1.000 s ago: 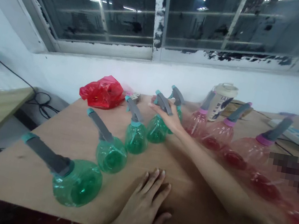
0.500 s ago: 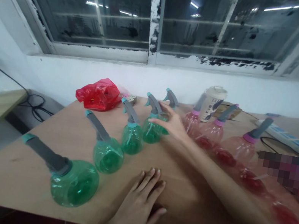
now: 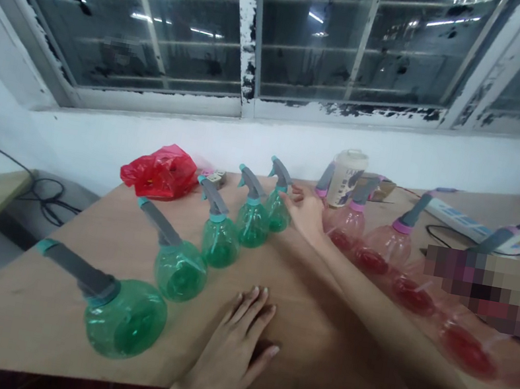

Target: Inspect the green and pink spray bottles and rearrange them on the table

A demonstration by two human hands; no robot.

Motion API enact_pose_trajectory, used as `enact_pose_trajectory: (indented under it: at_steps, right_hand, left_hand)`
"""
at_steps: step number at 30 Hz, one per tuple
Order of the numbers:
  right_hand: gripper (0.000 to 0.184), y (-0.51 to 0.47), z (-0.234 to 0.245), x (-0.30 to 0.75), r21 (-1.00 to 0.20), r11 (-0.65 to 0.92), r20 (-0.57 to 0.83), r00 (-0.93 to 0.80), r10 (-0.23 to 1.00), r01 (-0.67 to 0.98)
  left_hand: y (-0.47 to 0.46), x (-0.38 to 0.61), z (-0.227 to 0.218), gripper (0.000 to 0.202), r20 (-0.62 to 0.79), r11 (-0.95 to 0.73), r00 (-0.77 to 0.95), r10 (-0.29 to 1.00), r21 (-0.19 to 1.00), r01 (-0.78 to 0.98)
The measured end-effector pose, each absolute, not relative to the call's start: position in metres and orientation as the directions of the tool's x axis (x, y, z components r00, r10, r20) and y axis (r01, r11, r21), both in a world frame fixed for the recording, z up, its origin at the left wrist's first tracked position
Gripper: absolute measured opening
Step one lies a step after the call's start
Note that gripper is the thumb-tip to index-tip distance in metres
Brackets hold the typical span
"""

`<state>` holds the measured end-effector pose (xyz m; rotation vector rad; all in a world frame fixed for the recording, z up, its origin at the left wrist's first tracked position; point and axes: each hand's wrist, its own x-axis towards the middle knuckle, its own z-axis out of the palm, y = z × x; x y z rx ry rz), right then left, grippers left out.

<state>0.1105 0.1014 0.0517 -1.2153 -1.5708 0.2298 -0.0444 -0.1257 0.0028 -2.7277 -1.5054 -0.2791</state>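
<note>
Several clear green spray bottles with grey trigger heads stand in a slanting row on the wooden table. The nearest green spray bottle [image 3: 129, 322] is at the front left, the farthest green spray bottle [image 3: 279, 212] at the back. My right hand [image 3: 306, 211] reaches to the right side of that farthest bottle. Its thumb and bent fingers are apart near the bottle's neck; whether they touch it I cannot make out. My left hand [image 3: 233, 347] lies palm down on the tabletop, fingers stretched out, right of the green row and touching no bottle.
Pink spray bottles [image 3: 386, 247] form a second row on the right, partly behind my right forearm. A white cup [image 3: 347, 178], a red plastic bag [image 3: 161, 170] and a power strip [image 3: 466, 224] are along the back. Black cable [image 3: 45, 197] hangs beyond the left edge.
My right hand has shifted from around the second-farthest green bottle to the right side of the farthest one. My left hand stays flat on the table. The view has turned slightly right.
</note>
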Motion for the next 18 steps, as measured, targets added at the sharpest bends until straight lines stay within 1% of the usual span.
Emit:
enact_pose_trajectory:
  at_steps: [2,4,7,11,18]
  right_hand:
    - [0.046,0.109,0.050,0.102,-0.647,0.400,0.609,0.122,0.784,0.649]
    - [0.047,0.115,0.049,0.096,-0.627,0.359,0.583,0.112,0.804,0.691]
    - [0.040,0.119,0.049,0.091,-0.621,0.326,0.553,0.104,0.827,0.712]
    - [0.032,0.116,0.052,0.095,-0.612,0.325,0.555,0.099,0.826,0.722]
    - [0.031,0.094,0.057,0.117,-0.568,0.332,0.578,0.077,0.813,0.753]
  left_hand:
    - [-0.126,-0.044,0.003,0.052,0.162,-0.537,0.521,0.838,0.082,0.840]
    - [-0.127,-0.045,0.004,0.054,0.160,-0.536,0.519,0.840,0.089,0.839]
    - [-0.126,-0.045,0.004,0.055,0.149,-0.531,0.515,0.844,0.099,0.841]
    - [-0.125,-0.045,0.003,0.055,0.143,-0.530,0.515,0.845,0.099,0.842]
    - [-0.124,-0.045,0.001,0.054,0.191,-0.545,0.521,0.832,0.105,0.832]
